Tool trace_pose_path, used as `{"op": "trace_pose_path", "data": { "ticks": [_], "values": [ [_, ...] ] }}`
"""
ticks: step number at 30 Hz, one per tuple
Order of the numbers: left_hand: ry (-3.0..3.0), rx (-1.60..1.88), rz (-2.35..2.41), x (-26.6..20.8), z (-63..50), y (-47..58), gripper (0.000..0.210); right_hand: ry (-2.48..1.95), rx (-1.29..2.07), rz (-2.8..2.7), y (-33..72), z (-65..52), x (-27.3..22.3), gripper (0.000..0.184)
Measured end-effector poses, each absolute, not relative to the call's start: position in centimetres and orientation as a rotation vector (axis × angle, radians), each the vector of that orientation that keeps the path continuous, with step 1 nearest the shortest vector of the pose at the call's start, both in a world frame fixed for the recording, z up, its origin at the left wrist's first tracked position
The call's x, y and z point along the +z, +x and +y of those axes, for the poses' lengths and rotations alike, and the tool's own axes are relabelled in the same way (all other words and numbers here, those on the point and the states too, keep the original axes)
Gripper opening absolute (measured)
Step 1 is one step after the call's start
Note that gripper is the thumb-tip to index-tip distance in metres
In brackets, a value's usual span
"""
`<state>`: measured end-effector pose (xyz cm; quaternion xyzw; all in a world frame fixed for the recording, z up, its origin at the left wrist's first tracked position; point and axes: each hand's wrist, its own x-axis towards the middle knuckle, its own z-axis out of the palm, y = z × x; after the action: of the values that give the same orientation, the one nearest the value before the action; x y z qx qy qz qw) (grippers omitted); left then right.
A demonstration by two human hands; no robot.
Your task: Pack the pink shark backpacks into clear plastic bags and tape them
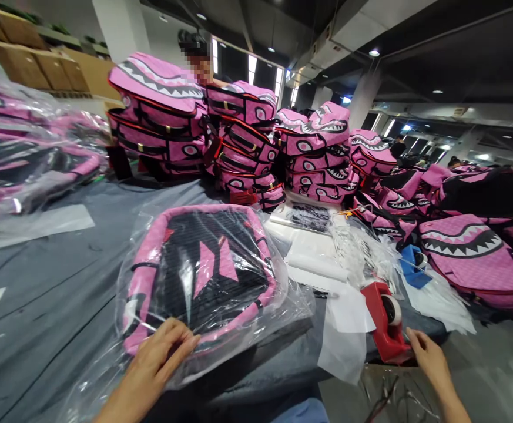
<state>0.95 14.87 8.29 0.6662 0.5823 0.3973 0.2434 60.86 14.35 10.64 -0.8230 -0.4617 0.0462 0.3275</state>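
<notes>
A pink and black backpack (216,264) lies on its front inside a clear plastic bag (289,305), straps side up. My left hand (161,352) is at the near edge of this pack, thumb and fingers closed on a fold of the plastic. To the right, a red tape dispenser (382,329) with a white roll stands at the table's edge. My right hand (430,358) is at the near end of the dispenser, fingertips drawn together against it; anything pinched between them is too small to make out.
Stacked pink shark-mouth backpacks (159,123) line the far side, with a person behind them. Bagged backpacks (31,158) lie at left. White sheets and plastic bags (313,258), a blue tape dispenser (415,267) and more backpacks (476,258) are at right, on the grey-covered table (62,282).
</notes>
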Motion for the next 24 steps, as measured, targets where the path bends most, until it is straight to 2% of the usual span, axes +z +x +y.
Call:
{"op": "trace_pose_path", "data": {
  "ticks": [3,8,12,16,19,22,24],
  "values": [
    [1.876,1.117,1.569,7.8,15.2,0.8,0.054,-2.102,0.496,-1.012,60.6,14.0,10.1,0.06],
    [1.849,1.02,1.604,6.9,15.7,0.1,0.06,-2.072,0.541,-0.881,60.1,14.1,9.8,0.056],
    [1.817,0.978,1.61,6.7,15.5,-0.1,0.059,-2.027,0.453,-0.94,60.3,14.2,9.5,0.056],
    [1.847,0.916,1.607,6.4,15.5,-0.2,0.056,-2.035,0.169,-1.057,59.4,13.4,10.5,0.053],
    [1.855,0.985,1.644,6.2,15.7,0.0,0.063,-2.039,0.072,-1.113,59.2,11.3,10.8,0.046],
    [1.842,0.994,1.657,6.9,15.6,0.4,0.068,-1.977,0.313,-0.872,58.9,8.9,8.9,0.042],
    [1.844,0.966,1.652,7.5,15.5,0.7,0.069,-1.765,0.546,-0.64,57.7,8.3,6.9,0.041]
  ]
}}
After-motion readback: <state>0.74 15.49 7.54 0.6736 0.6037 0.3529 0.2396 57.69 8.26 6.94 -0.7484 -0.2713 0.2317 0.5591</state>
